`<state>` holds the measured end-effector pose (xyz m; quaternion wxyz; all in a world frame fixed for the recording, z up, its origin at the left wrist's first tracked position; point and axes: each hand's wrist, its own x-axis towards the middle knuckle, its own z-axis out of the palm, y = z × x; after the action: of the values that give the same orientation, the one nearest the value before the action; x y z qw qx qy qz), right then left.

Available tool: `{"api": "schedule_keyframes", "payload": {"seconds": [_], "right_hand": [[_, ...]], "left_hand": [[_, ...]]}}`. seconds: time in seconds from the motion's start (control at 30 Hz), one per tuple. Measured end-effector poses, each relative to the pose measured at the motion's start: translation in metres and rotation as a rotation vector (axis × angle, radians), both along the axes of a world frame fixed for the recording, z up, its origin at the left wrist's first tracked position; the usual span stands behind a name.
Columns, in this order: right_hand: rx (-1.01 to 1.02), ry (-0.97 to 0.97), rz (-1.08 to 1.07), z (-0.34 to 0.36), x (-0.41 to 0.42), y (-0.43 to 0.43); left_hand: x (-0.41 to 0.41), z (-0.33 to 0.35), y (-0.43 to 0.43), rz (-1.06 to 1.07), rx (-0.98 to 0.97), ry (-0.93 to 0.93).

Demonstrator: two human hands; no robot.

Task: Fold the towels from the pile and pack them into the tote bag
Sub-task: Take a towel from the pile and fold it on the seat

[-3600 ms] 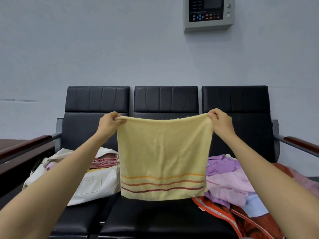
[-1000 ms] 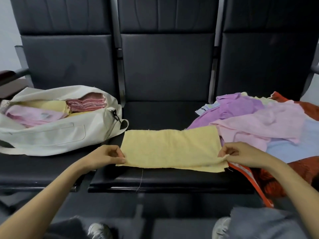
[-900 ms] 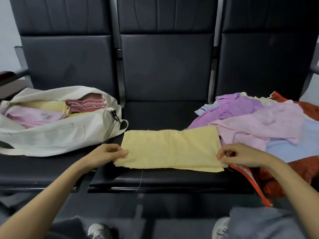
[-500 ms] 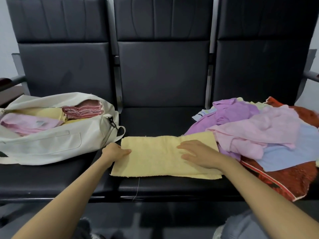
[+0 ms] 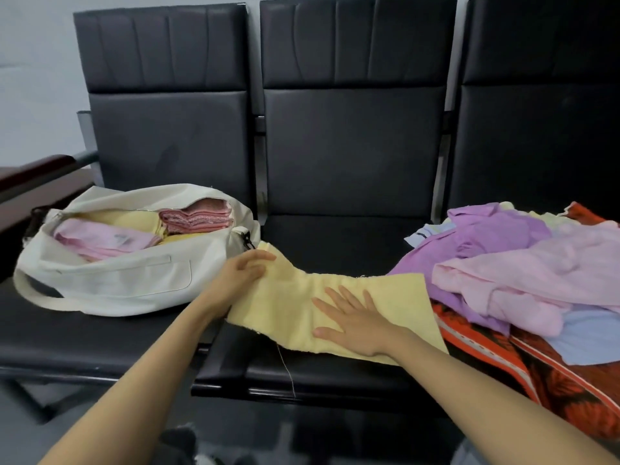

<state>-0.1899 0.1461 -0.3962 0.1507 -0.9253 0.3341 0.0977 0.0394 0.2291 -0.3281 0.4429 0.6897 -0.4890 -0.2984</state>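
Worktop (image 5: pixel 335 243): a row of three black padded seats, joined, with tall ribbed backrests (image 5: pixel 355 95). Pale grey wall (image 5: pixel 33 78) behind. Dark red armrest (image 5: pixel 37 169) at the far left end. Floor below is dark and blurred.

Left seat: cream bag (image 5: pixel 134 283), lying open, with folded pink and yellow towels inside.

Right seat: pile (image 5: pixel 520 273) of loose cloths in purple, pink, pale blue and orange-red, spilling over the front edge.

Middle seat: yellow towel (image 5: pixel 396 297), a long strip across the front; its right end touches the pile. A thread (image 5: pixel 285 367) hangs off its near edge.

My right hand (image 5: pixel 352 317) lies flat on the towel's middle, fingers straight and spread. My left hand (image 5: pixel 241 276) has its fingers clamped on the towel's left end, which is raised off the seat just beside the bag.
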Motion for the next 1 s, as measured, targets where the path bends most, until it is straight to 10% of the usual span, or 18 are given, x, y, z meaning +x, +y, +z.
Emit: {"api": "schedule_keyframes", "payload": {"seconds": [0.23, 0.4, 0.77, 1.0], "right_hand": [[0.197, -0.258, 0.023, 0.000, 0.034, 0.009], [0.445, -0.705, -0.553, 0.025, -0.006, -0.019], [0.791, -0.751, -0.933, 0.038, -0.071, -0.029], [0.812, -0.727, -0.953, 0.040, -0.067, -0.031]], "left_hand": [[-0.024, 0.017, -0.006, -0.187, 0.076, 0.450], [-0.061, 0.006, -0.021, -0.354, 0.156, 0.373], [-0.131, -0.023, -0.051, -0.485, 0.276, 0.198], [-0.141, -0.034, -0.053, -0.528, 0.280, 0.464]]}}
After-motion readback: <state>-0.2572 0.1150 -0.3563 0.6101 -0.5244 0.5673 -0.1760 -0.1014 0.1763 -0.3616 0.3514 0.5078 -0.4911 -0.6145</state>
